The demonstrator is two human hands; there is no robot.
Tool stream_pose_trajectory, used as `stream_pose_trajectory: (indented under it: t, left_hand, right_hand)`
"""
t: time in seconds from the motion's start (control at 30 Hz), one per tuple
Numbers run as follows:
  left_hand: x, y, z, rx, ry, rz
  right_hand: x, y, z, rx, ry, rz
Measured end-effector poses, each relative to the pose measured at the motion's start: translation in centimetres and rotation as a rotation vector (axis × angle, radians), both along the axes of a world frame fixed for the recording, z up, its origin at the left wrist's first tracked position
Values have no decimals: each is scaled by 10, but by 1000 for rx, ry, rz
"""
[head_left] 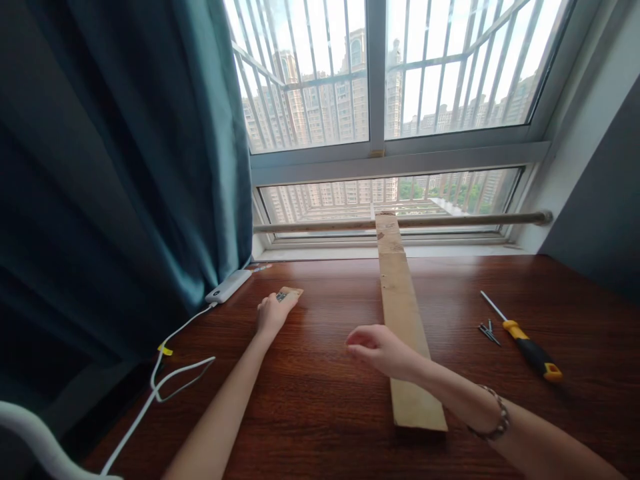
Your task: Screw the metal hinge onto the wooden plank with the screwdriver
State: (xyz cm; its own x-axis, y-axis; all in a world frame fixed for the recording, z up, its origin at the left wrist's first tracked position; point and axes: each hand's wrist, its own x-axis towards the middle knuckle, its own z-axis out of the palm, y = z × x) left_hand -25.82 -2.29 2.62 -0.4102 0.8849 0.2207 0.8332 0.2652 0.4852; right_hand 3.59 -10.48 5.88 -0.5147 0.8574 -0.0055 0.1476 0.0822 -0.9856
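Note:
My left hand point(271, 312) is at the left of the wooden table, its fingers closed on the near end of a small flat packet point(291, 293). Tan edges and a dark patterned patch show on the packet; its contents are too small to make out. Over the left side of a long wooden board point(403, 300) hovers my right hand point(377, 348), a bracelet on its wrist. Its fingers are curled, thumb and fingertips close together, and anything between them is too small to name. The board's far end reaches the rail by the window.
A screwdriver point(525, 343) with a yellow and black handle lies at the right, beside several screws point(489, 331). At the left are a white power bank point(229, 287) and its white cable point(156, 373). A blue curtain point(200, 147) hangs there. A rail point(460, 221) crosses the window.

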Motion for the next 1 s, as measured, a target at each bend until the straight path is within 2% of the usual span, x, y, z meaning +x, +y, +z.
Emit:
stream_pose_trajectory:
  t: [0.07,0.13,0.27,0.4,0.53,0.63,0.87,1.0]
  left_hand:
    - [31,-2,9,1,29,-50]
    - [64,-7,17,40,43,-139]
    - [118,-18,25,150,105,-330]
    - [150,-18,31,160,125,-464]
    - [163,-5,39,58,8,-636]
    - [170,-2,44,41,-45,-731]
    - [176,-30,45,192,55,-662]
    - [164,-32,52,213,-98,-682]
  right_hand:
    - [-15,18,-7,-305,246,-164]
    - [-27,33,-10,-435,388,-250]
    - [-41,54,-10,-513,558,-318]
    - [-43,66,-6,-542,703,-401]
    - [-36,74,1,-569,779,-439]
    - [-31,79,5,-600,807,-467]
    - [-29,85,-1,-569,871,-498]
    - [-25,86,-2,-532,873,-444]
